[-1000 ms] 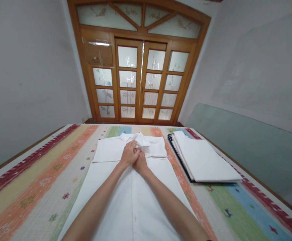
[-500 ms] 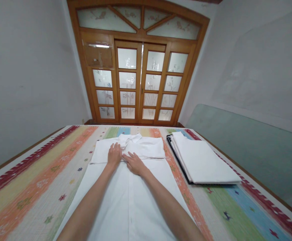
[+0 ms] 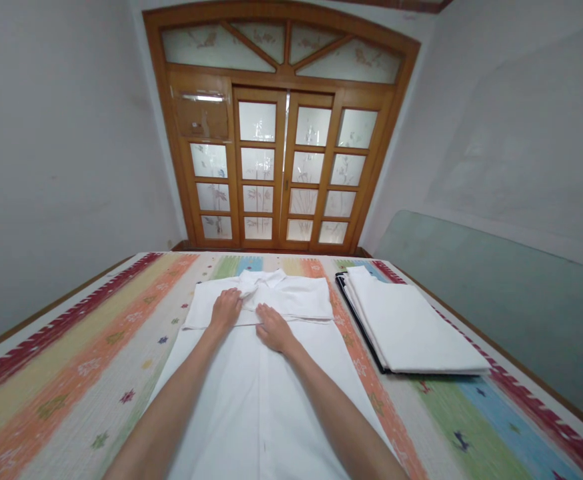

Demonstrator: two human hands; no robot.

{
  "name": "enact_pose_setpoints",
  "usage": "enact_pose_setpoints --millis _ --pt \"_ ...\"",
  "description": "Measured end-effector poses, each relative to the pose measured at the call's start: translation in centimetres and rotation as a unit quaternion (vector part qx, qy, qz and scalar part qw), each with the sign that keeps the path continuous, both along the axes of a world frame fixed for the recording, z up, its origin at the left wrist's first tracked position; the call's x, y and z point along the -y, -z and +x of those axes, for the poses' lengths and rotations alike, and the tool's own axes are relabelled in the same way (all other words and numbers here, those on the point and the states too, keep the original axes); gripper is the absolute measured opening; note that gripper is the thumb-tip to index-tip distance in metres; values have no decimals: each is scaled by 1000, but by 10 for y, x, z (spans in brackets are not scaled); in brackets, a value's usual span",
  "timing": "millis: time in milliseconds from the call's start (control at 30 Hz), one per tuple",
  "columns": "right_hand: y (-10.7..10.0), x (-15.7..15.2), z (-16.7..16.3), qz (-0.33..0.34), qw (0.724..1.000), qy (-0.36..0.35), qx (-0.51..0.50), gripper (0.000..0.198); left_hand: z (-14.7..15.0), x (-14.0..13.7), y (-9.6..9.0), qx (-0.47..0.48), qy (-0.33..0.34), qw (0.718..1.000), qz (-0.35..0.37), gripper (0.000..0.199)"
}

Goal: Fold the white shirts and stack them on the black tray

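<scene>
A white shirt (image 3: 241, 413) lies front up along the middle of the bed, its collar at the far end. Both sleeves are laid across the chest. My left hand (image 3: 227, 309) is at the left part of the chest, its fingers closed on a small raised fold of the shirt's cloth near the front opening. To the right of it, my right hand (image 3: 273, 328) rests flat at the lower edge of the folded sleeves, fingers stretched forward and slightly apart. Both forearms reach over the lower part of the shirt.
On the right lies a stack of folded white clothes (image 3: 421, 327) with a black layer at the bottom. A striped, patterned cover (image 3: 71, 393) spreads under everything. A pale green board (image 3: 471, 267) leans against the right wall. Wooden glazed doors (image 3: 281, 167) stand beyond the far edge.
My hands have moved apart: the left slightly to the left, its fingers drawing together on the cloth, the right a little to the right. The camera view has shifted slightly.
</scene>
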State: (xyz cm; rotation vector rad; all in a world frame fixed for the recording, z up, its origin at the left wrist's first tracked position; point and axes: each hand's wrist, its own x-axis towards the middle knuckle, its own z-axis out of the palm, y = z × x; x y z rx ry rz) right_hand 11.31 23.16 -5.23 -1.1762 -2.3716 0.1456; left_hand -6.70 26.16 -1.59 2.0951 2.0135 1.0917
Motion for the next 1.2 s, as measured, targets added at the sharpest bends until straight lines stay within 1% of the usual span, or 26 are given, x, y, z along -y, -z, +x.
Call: enact_pose_setpoints --millis 33,67,133,200,267,300,367,467,567,667,733,867,1033,1200 --pt "0 0 0 -1 1000 11 -3 56 0 -3 -1 23 -16 1000 2 16" --pt "-1 1 0 0 1000 21 -6 57 -2 -6 -2 41 -39 998 4 15" --pt "-2 2 0 1 999 43 -15 59 -10 -10 -2 76 -101 992 8 25" --pt "-4 3 0 1 998 64 -24 59 -23 -12 0 117 -177 977 7 34" --pt "-6 4 0 -4 995 90 -31 56 -38 -12 4 152 -244 958 -2 36" --pt "-8 4 0 -6 994 104 -34 55 -45 -11 7 166 -269 949 -10 34" --pt "-11 4 0 -10 990 137 -41 53 -57 -8 14 188 -297 936 -26 28" --pt "-12 3 0 -20 980 190 -46 51 -66 0 23 207 -303 930 -38 23" --pt "-8 1 2 -33 973 227 -38 51 -66 8 26 215 -292 931 -34 30" --pt "-3 -4 12 -43 967 250 -17 51 -64 14 25 214 -271 938 -20 37" --pt "-2 -8 24 -57 962 266 -1 52 -62 16 24 208 -253 945 -12 36" --pt "-6 -17 57 -93 948 304 35 59 -62 15 25 190 -228 955 -4 25" --pt "-12 -33 96 -148 928 329 92 66 -63 15 27 169 -224 960 1 28" --pt "-17 -47 118 -174 906 364 131 70 -61 18 28 145 -222 964 7 27"
